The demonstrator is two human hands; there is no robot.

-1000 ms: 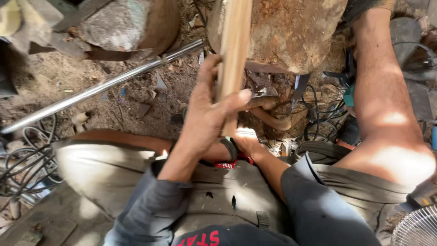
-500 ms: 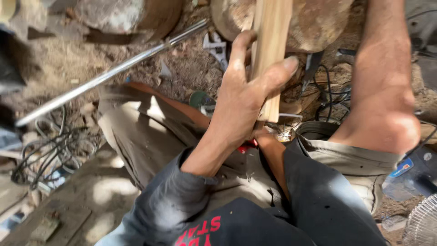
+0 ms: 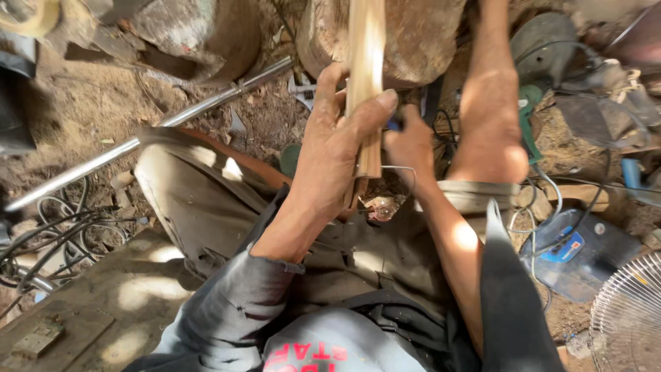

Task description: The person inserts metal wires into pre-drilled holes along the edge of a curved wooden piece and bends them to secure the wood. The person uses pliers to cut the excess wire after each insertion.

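My left hand (image 3: 335,148) is wrapped around a pale wooden slat (image 3: 365,48) that stands upright in front of my lap, thumb pressed on its right edge. Just to the right, my right hand (image 3: 413,145) is closed around a small dark tool with a blue grip (image 3: 394,125), held against the slat's lower end. A thin bent wire (image 3: 401,169) sticks out beside the slat's bottom. The slat's foot is partly hidden behind my left hand. I am sitting with my knees apart; my bare right leg (image 3: 490,103) stretches forward.
A large stump (image 3: 427,41) stands just behind the slat. A long metal pipe (image 3: 172,120) lies across the dirt at left, with tangled cables (image 3: 55,227) below it. A green power tool (image 3: 530,117), a plastic container (image 3: 578,251) and a fan grille (image 3: 626,324) crowd the right.
My right hand has come out from under my left wrist and now sits to the right of the slat. My left hand keeps its hold on the slat; the view has shifted left.
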